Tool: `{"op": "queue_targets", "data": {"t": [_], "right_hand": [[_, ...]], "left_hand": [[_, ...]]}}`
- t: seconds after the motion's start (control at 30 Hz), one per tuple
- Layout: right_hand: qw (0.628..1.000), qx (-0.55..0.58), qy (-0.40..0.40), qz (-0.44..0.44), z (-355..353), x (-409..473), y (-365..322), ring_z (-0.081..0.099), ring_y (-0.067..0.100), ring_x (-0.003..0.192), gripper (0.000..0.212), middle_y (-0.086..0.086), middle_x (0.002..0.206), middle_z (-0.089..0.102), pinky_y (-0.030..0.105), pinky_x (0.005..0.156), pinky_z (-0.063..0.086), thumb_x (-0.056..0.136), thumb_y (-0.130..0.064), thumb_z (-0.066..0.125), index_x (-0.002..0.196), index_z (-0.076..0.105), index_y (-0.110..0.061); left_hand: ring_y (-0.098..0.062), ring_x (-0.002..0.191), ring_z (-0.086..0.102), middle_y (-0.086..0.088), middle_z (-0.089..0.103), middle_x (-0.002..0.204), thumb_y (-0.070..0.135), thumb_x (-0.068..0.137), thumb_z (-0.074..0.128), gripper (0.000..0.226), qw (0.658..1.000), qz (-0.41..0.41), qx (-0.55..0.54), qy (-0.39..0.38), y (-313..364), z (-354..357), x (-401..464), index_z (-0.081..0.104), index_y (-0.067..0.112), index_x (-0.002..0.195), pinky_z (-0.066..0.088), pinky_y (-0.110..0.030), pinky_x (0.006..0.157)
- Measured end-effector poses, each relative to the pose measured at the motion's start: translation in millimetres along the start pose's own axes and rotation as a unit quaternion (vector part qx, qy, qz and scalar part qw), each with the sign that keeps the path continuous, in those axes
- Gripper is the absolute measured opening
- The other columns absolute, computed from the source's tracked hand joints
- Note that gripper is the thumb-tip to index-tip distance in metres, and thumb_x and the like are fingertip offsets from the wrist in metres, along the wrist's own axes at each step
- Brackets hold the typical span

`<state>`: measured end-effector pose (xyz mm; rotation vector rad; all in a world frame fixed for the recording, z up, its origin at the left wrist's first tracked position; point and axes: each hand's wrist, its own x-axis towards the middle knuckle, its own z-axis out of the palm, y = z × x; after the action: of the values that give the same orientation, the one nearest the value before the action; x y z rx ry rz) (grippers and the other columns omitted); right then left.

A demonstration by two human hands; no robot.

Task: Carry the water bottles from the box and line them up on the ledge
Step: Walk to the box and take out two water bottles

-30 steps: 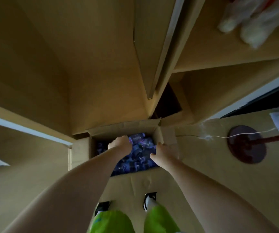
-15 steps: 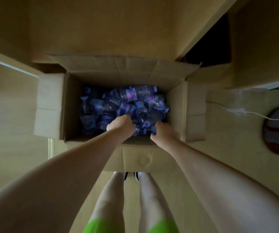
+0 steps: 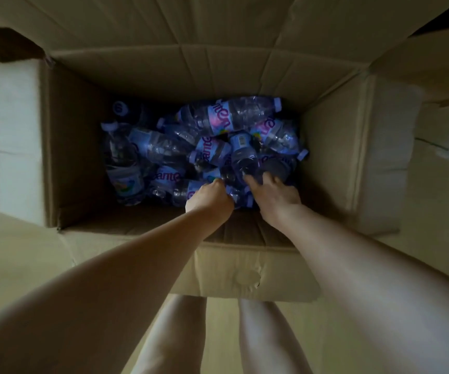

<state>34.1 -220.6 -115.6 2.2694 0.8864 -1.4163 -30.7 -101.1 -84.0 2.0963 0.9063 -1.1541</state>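
Water bottles [image 3: 228,117] lie sideways, caps pointing various ways; both hands' fingers [image 3: 250,182] curl among them.

Both of the person's forearms are bare from the elbow down, with no sleeve, watch or ring showing on the left hand [image 3: 209,197] or right hand [image 3: 274,197]. The two legs are bare as well

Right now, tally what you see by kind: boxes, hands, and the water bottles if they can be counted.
Cardboard box: 1
Hands in the box: 2 (left hand, right hand)
Water bottles: at least 8 in a jumbled heap; exact count cannot be told
Total: at least 11
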Motion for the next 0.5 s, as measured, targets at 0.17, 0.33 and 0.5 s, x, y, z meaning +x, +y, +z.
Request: {"op": "queue_targets", "data": {"t": [0.17,0.33,0.5], "right_hand": [[0.995,-0.088,0.045,-0.009,-9,18,-2,0.043,0.035,0.128,0.062,0.015,0.140,0.039,0.044,0.086,0.045,0.094,-0.014,0.055,0.148,0.027,-0.026],[0.992,-0.056,0.098,-0.054,-23,12,25,0.051,0.034,0.121,0.050,0.014,0.131,0.052,0.042,0.088,0.043,0.092,-0.019,0.059,0.139,0.039,-0.018],[0.960,0.156,0.204,-0.112,-43,-16,49,0.060,0.028,0.097,0.031,0.006,0.110,0.063,0.029,0.067,0.036,0.088,-0.028,0.065,0.115,0.055,-0.016]], "left_hand": [[-0.027,0.087,0.049,-0.014,0.060,0.112,0.019,0.096,0.039,0.021,1.000,0.012,-0.027,0.005,5,5,9,0.052,0.014,0.112,0.038,-0.035,0.072],[-0.032,0.094,0.055,-0.016,0.061,0.110,0.017,0.093,0.042,0.020,0.999,0.015,-0.048,-0.011,-4,6,5,0.053,0.011,0.109,0.041,-0.036,0.073],[-0.033,0.103,0.054,-0.014,0.059,0.118,0.017,0.088,0.058,0.032,0.997,0.025,-0.070,-0.011,-11,0,2,0.050,0.011,0.118,0.042,-0.036,0.078]]}}
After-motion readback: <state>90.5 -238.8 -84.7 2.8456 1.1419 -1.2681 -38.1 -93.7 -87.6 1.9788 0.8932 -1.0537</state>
